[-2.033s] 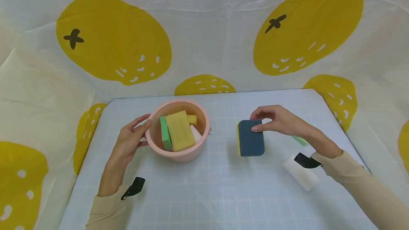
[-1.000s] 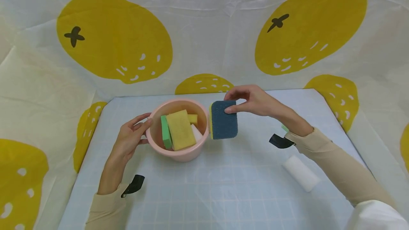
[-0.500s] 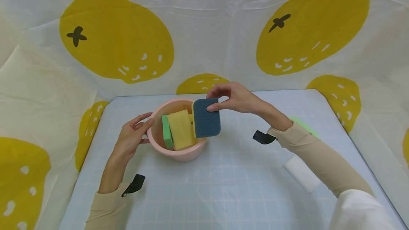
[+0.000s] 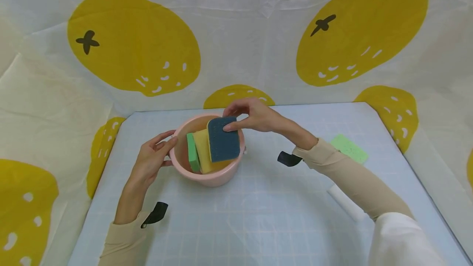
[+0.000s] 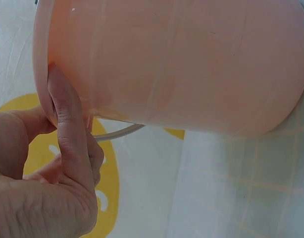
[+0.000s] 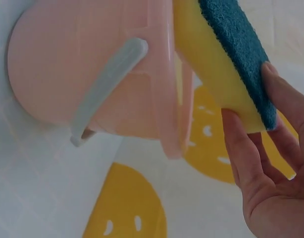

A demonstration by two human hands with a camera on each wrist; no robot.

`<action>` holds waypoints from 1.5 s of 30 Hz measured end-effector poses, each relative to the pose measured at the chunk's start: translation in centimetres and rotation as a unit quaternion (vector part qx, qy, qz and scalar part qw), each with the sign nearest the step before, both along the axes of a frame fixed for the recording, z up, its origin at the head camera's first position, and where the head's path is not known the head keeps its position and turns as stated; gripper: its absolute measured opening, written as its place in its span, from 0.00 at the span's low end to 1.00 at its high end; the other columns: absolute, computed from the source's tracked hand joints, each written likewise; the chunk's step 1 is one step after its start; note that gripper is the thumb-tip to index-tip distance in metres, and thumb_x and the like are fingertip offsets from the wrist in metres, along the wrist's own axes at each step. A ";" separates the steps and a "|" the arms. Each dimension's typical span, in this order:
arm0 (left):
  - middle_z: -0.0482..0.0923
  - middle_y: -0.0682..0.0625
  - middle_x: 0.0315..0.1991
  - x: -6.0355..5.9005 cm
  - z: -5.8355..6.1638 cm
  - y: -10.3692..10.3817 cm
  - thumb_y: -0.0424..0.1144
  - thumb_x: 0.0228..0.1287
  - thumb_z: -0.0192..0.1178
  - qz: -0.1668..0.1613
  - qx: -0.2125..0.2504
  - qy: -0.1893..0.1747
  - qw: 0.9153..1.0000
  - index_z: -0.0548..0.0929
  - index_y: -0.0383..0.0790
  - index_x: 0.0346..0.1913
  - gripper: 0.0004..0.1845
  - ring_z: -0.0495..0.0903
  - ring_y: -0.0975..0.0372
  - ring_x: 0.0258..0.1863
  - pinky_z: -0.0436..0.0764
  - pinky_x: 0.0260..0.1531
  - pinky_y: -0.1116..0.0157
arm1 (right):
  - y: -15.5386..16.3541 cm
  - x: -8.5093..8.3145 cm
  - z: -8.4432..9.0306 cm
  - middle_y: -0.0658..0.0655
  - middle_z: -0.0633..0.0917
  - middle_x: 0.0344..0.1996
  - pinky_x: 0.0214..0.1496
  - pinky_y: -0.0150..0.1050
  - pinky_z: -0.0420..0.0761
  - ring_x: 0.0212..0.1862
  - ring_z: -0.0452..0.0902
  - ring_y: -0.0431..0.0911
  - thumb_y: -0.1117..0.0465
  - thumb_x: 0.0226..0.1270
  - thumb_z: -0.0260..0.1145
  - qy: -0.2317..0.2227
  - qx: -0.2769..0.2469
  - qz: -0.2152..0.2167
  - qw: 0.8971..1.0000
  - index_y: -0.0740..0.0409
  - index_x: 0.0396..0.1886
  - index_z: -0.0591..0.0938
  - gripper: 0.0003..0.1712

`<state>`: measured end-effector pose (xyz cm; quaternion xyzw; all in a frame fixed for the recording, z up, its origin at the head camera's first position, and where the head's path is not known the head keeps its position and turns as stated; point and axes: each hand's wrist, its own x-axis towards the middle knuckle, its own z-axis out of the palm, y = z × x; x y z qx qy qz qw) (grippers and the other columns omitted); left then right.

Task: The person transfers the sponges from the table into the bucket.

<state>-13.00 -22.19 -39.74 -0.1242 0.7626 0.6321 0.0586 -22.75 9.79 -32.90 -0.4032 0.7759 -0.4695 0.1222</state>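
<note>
1. Left hand (image 4: 149,163) unchanged over the last two seconds: fingers loosely bent against the left wall of the bucket (image 4: 177,163), thumb at the rim, steadying it rather than clamping. The left wrist view shows the thumb (image 5: 68,114) flat on the pink wall.
2. In the bucket: green sponge (image 4: 191,151) on edge, yellow sponge (image 4: 202,147) leaning beside it.
3. Blue sponge (image 4: 223,139), blue scrub face and yellow back, was over the mat to the right two seconds ago; now it is at the bucket mouth, lower end inside, resting against the yellow sponge.
4. Right hand (image 4: 255,117) pinches its top edge, thumb on the blue face, fingers behind; it has not let go. Judged: placing almost done, only the release is left.
5. Right of the bucket on the mat (image 4: 258,212): a flat green sponge (image 4: 349,148) and a white block (image 4: 345,204) partly behind the sleeve, both well apart from the bucket.
</note>
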 end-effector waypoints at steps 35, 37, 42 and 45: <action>0.85 0.58 0.41 -0.1 0.0 0.2 0.56 0.70 0.65 0.001 0.008 0.003 1.000 0.72 0.44 0.74 0.36 0.84 0.67 0.35 0.89 0.34 0.64 | -1.1 0.5 -2.0 0.58 0.84 0.54 0.66 0.47 0.73 0.58 0.73 0.52 0.58 0.70 0.73 0.152 0.142 0.017 0.978 0.64 0.59 0.82 0.22; 0.85 0.58 0.41 -0.1 -0.1 0.2 0.56 0.69 0.65 0.000 0.009 0.006 1.000 0.72 0.43 0.74 0.36 0.84 0.67 0.35 0.89 0.34 0.64 | -0.8 0.6 -2.1 0.58 0.84 0.55 0.65 0.47 0.73 0.58 0.73 0.52 0.59 0.70 0.73 0.155 0.132 0.018 0.979 0.64 0.59 0.82 0.23; 0.85 0.57 0.42 0.0 -0.1 0.2 0.57 0.69 0.66 -0.001 0.010 0.005 1.000 0.72 0.43 0.74 0.36 0.84 0.67 0.35 0.89 0.33 0.65 | -0.2 0.7 -2.1 0.58 0.84 0.54 0.61 0.44 0.77 0.55 0.75 0.52 0.60 0.69 0.73 0.161 0.101 0.021 0.981 0.65 0.60 0.81 0.24; 0.85 0.57 0.42 0.0 -0.1 0.2 0.56 0.69 0.66 0.000 0.011 0.006 1.000 0.72 0.43 0.74 0.36 0.84 0.67 0.35 0.89 0.33 0.65 | 0.3 0.7 -2.2 0.58 0.85 0.53 0.59 0.43 0.80 0.53 0.77 0.50 0.61 0.68 0.74 0.159 0.090 0.019 0.983 0.66 0.59 0.81 0.23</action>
